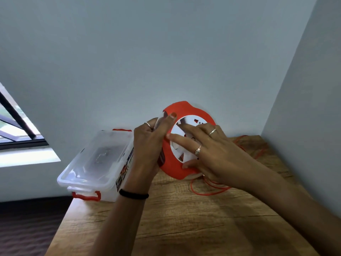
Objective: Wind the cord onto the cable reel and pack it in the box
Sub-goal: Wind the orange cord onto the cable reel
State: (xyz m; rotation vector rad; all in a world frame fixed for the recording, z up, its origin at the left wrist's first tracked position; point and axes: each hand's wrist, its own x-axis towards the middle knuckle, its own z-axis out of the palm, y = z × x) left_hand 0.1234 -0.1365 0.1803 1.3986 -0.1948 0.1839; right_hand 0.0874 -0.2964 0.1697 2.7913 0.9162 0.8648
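An orange cable reel [191, 109] with a white centre face stands tilted on edge above the wooden table [184, 218]. My left hand [149, 143] grips its left rim, thumb over the front. My right hand [212, 150] lies on the white face with fingers spread, thumb under the lower rim. Loose orange cord [210, 191] loops on the table below the reel, and more cord trails toward the back right corner. A clear plastic box [96, 163] with red latches and its lid on sits to the left of the reel.
The table stands in a corner, with walls behind and to the right. Its left edge drops to a dark floor [27, 228]. A window [16, 126] is at the far left.
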